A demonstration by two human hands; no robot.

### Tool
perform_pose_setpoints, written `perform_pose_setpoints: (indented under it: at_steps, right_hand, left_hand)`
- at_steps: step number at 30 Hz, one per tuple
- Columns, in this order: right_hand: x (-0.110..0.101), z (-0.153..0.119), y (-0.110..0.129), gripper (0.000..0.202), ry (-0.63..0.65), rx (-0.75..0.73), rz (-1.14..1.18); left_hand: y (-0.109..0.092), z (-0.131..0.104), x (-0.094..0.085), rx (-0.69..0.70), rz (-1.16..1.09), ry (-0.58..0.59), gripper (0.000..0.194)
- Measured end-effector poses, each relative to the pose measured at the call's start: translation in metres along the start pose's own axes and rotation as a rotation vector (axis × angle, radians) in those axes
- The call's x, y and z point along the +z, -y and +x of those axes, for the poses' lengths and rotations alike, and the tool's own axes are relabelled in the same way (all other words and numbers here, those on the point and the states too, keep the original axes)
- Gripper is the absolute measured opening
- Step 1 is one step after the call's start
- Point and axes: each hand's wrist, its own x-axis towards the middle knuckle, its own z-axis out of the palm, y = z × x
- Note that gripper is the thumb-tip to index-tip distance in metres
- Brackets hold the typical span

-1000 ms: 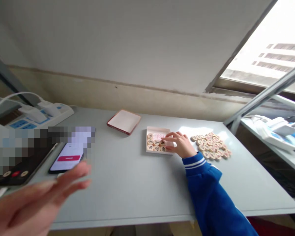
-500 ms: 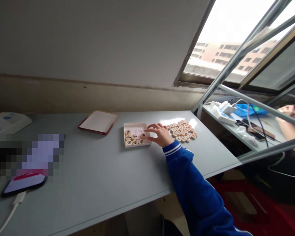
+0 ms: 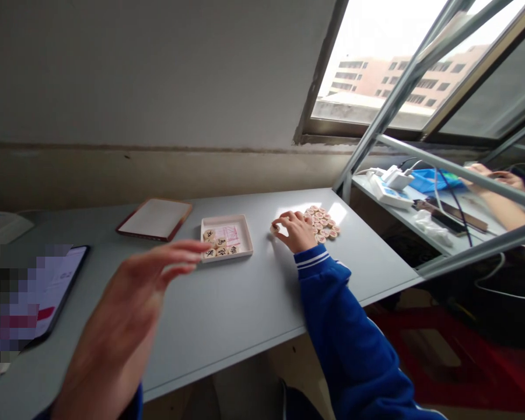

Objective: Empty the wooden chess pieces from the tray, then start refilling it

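Note:
Between the thumb and fingertips of my right hand (image 3: 296, 231) is a round Chinese chess piece (image 3: 275, 229), just above the table. Right behind that hand lies a cluster of Chinese chess pieces (image 3: 322, 220) with red markings, partly hidden by the hand. My left hand (image 3: 131, 303) is in the foreground with fingers stretched out, holding nothing. Its fingertips overlap, in the view, the lower left corner of a white open box (image 3: 244, 233). Several black-lettered pieces (image 3: 221, 242) lie in the box over a pinkish printed bottom.
The box lid (image 3: 155, 219) lies inside-up near the wall. A phone, partly blurred out (image 3: 63, 291), is at the left. Past the metal bed frame (image 3: 371, 140), a side desk carries a power strip (image 3: 389, 192), cables and another person's hands (image 3: 499, 178).
My right hand has moved right, from the box to beside the loose pieces, and now pinches a piece. My left hand has come into view. One piece in the box's middle row is gone.

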Motion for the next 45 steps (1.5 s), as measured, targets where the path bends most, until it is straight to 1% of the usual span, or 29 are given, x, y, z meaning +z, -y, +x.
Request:
perform_pose_setpoints:
  at_steps: [1, 2, 3, 5, 7, 9, 10, 12, 14, 16, 19, 21, 22, 24, 27, 31, 35, 38, 41, 45]
  right_hand:
    - [0.002, -0.002, -0.007, 0.016, 0.007, 0.033, -0.032]
    - [0.005, -0.004, -0.013, 0.016, 0.006, 0.062, -0.062]
    - [0.008, -0.006, -0.017, 0.017, -0.004, 0.089, -0.09]
    - [0.011, -0.007, -0.022, 0.018, -0.042, 0.132, -0.142]
    - [0.012, -0.007, -0.024, 0.019, -0.06, 0.149, -0.178]
    - [0.011, -0.008, -0.025, 0.018, -0.047, 0.162, -0.19]
    - [0.011, -0.008, -0.025, 0.018, -0.038, 0.167, -0.187]
    - [0.008, -0.009, -0.024, 0.022, -0.038, 0.175, -0.158]
    - [0.005, -0.008, -0.02, 0.029, -0.056, 0.154, -0.094]
    - [0.001, -0.006, -0.01, 0.031, -0.048, 0.062, 0.02]
    - [-0.006, 0.001, 0.016, 0.026, 0.075, -0.226, 0.233]
    - [-0.006, 0.007, 0.035, 0.023, 0.167, -0.395, 0.312]
    - [-0.005, 0.01, 0.044, 0.022, 0.204, -0.449, 0.326]
    - [-0.001, 0.015, 0.056, 0.019, 0.272, -0.502, 0.35]
    - [0.007, 0.018, 0.062, 0.017, 0.353, -0.488, 0.43]
    - [0.01, 0.017, 0.057, 0.022, 0.37, -0.427, 0.492]
    - [0.008, 0.017, 0.054, 0.017, 0.337, -0.417, 0.418]
    - [0.008, 0.018, 0.053, 0.016, 0.297, -0.411, 0.345]
    - [0.009, 0.019, 0.052, 0.013, 0.278, -0.403, 0.345]
    - [0.013, 0.02, 0.051, 0.012, 0.286, -0.397, 0.364]
  left_hand:
    - [0.0, 0.019, 0.016, -0.022, -0.061, 0.06, 0.031]
    - [0.006, 0.037, 0.031, -0.014, -0.035, 0.059, 0.028]
    - [0.015, 0.055, 0.044, -0.019, 0.039, 0.048, 0.027]
    - [0.043, 0.083, 0.063, -0.023, 0.249, -0.039, 0.023]
    - [0.075, 0.102, 0.072, -0.001, 0.363, -0.132, 0.021]
    - [0.1, 0.111, 0.075, -0.016, 0.391, -0.209, 0.02]
    - [0.108, 0.113, 0.075, -0.025, 0.386, -0.231, 0.02]
    - [0.117, 0.115, 0.074, -0.032, 0.372, -0.233, 0.02]
    - [0.118, 0.115, 0.075, -0.01, 0.378, -0.188, 0.021]
    - [0.115, 0.115, 0.076, 0.025, 0.404, -0.134, 0.022]
    - [0.112, 0.113, 0.079, 0.058, 0.458, -0.092, 0.023]
    - [0.112, 0.112, 0.08, 0.06, 0.473, -0.078, 0.024]
    - [0.113, 0.111, 0.081, 0.058, 0.474, -0.07, 0.024]
    - [0.115, 0.109, 0.081, 0.051, 0.471, -0.051, 0.025]
    - [0.12, 0.106, 0.081, 0.029, 0.484, -0.011, 0.025]
    - [0.128, 0.106, 0.083, 0.028, 0.507, 0.036, 0.027]
    - [0.133, 0.107, 0.085, 0.04, 0.523, 0.05, 0.031]
    - [0.132, 0.105, 0.084, 0.026, 0.528, 0.037, 0.032]
    - [0.129, 0.102, 0.084, 0.009, 0.533, 0.031, 0.033]
    - [0.128, 0.101, 0.084, -0.035, 0.543, 0.057, 0.034]
